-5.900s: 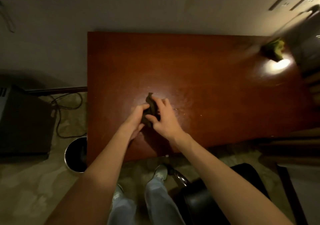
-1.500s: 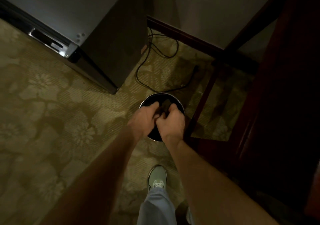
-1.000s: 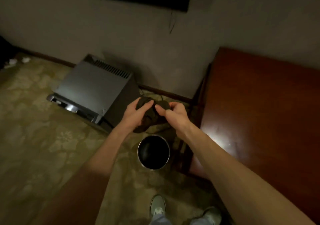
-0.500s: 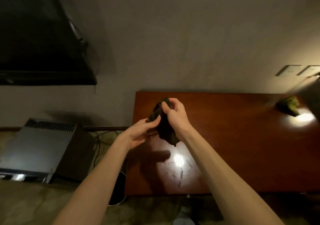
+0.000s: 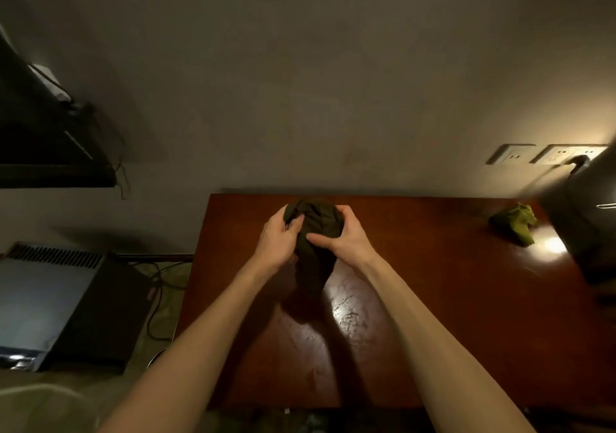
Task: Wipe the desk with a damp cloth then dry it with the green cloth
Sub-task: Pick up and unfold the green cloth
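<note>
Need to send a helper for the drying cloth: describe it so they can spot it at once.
Start at the reddish-brown wooden desk against the wall. Look to its far right corner, below the wall sockets. The green cloth lies crumpled there, bright yellow-green, unlike the dark cloth that the left hand and right hand grip.

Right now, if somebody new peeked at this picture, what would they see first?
First, the left hand and right hand together gripping a bunched dark cloth over the middle of the reddish wooden desk. Next, the crumpled green cloth lying at the desk's far right, beside a bright glow.
</note>
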Demonstrator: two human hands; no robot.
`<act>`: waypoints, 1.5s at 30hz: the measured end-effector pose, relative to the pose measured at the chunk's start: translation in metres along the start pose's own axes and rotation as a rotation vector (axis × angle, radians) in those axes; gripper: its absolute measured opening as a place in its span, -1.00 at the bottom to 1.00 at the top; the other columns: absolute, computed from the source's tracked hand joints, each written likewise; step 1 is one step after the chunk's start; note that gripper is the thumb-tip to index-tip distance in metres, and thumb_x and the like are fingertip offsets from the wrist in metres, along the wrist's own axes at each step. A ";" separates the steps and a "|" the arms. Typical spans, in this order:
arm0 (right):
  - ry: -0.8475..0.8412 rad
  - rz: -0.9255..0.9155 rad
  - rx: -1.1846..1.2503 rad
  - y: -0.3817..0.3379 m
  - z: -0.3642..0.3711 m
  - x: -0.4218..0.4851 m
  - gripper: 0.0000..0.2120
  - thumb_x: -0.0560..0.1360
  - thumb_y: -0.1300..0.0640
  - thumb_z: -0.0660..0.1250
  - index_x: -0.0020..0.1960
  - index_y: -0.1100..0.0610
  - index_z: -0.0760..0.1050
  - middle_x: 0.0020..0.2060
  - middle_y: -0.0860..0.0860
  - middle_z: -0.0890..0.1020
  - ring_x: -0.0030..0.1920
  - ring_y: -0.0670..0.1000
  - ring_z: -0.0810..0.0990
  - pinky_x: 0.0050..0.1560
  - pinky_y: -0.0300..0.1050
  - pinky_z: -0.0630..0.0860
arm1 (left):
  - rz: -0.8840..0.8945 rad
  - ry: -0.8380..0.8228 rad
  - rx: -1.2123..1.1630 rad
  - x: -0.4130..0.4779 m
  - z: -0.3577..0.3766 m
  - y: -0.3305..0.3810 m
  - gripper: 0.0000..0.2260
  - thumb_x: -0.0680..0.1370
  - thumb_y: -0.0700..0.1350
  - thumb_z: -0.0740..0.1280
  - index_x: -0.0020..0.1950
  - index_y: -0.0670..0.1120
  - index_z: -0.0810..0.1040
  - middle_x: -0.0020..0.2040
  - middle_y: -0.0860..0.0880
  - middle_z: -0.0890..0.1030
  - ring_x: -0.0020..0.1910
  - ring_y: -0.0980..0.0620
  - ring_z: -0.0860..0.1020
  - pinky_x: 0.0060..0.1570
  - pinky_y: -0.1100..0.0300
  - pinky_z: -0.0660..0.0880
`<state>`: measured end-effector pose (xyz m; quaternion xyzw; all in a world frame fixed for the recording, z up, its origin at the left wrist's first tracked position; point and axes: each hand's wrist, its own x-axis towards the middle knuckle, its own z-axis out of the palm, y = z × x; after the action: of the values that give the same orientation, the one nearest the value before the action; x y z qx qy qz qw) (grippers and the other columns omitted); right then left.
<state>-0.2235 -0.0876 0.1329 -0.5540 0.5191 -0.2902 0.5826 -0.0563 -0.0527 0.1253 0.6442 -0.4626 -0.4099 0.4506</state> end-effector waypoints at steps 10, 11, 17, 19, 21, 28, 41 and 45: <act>-0.089 0.067 -0.403 0.066 0.004 0.056 -0.40 0.42 0.32 0.53 0.40 0.11 0.43 0.10 0.07 0.54 0.09 0.07 0.59 0.14 -0.04 0.55 | -0.559 -0.062 -0.083 0.036 0.010 -0.046 0.04 0.36 -0.20 0.68 0.67 0.03 0.12 0.41 -0.18 0.51 0.27 -0.10 0.57 0.19 0.06 0.58; -0.144 0.022 -0.584 0.072 0.010 0.065 -0.51 0.42 0.27 0.53 0.31 0.14 0.49 0.10 0.05 0.50 0.14 0.09 0.56 0.09 -0.11 0.48 | -0.481 -0.165 0.087 0.038 0.008 -0.052 0.00 0.34 -0.18 0.69 0.65 0.00 0.20 0.41 -0.14 0.50 0.28 -0.04 0.53 0.18 0.15 0.52; -0.152 0.017 -0.681 0.078 0.051 0.119 -0.76 0.48 0.16 0.44 -0.20 0.01 0.38 -0.11 -0.03 0.41 -0.09 0.01 0.39 -0.07 -0.13 0.36 | -0.194 -0.394 0.921 0.072 -0.008 -0.094 -0.63 0.46 0.13 0.53 0.17 0.07 0.51 0.29 -0.02 0.26 0.27 -0.09 0.31 0.27 -0.05 0.43; -0.097 0.108 -0.434 0.080 0.066 0.142 -0.77 0.47 0.18 0.48 -0.19 0.03 0.43 -0.25 -0.05 0.53 -0.22 -0.06 0.50 -0.21 -0.17 0.43 | -0.198 -0.314 0.700 0.092 -0.020 -0.109 -0.76 0.51 0.03 0.46 0.08 0.01 0.50 0.29 -0.01 0.38 0.30 -0.09 0.40 0.21 0.05 0.44; 0.041 0.153 -0.228 0.087 0.085 0.164 -0.82 0.49 0.17 0.50 -0.13 0.05 0.49 -0.23 -0.02 0.62 -0.17 -0.01 0.60 -0.12 -0.14 0.53 | -0.268 -0.233 0.427 0.114 -0.031 -0.123 -0.82 0.54 -0.04 0.46 0.06 -0.02 0.51 0.06 0.03 0.61 0.11 -0.06 0.61 0.01 0.18 0.52; 0.253 0.387 0.250 0.139 0.142 0.222 -0.77 0.55 0.23 0.47 0.15 0.16 0.49 0.05 0.16 0.69 0.01 0.13 0.71 -0.02 0.03 0.70 | -0.448 0.052 0.174 0.177 -0.045 -0.185 -0.80 0.57 -0.09 0.49 0.16 0.07 0.60 0.06 -0.03 0.68 0.10 -0.05 0.65 0.14 -0.02 0.64; 0.458 0.256 -0.422 0.157 -0.049 0.197 -0.78 0.48 0.32 0.28 0.07 0.16 0.61 0.01 0.13 0.67 0.06 0.14 0.64 0.22 0.01 0.55 | 0.004 -0.138 0.970 0.212 0.011 -0.168 -0.53 0.47 -0.13 0.44 0.39 -0.07 0.55 0.31 -0.14 0.50 0.27 -0.24 0.47 0.24 -0.09 0.44; 0.697 0.308 -0.387 0.148 -0.169 0.183 -0.79 0.49 0.32 0.27 0.03 0.13 0.60 -0.04 0.11 0.68 0.00 0.13 0.65 0.13 0.04 0.58 | 0.231 -0.311 0.884 0.222 0.099 -0.112 -0.59 0.54 -0.15 0.39 0.40 -0.05 0.53 0.27 -0.12 0.52 0.23 -0.22 0.54 0.21 -0.10 0.48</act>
<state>-0.3618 -0.2804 -0.0330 -0.4378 0.8065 -0.2671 0.2941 -0.0726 -0.2681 -0.0322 0.6495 -0.7228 -0.2127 0.1017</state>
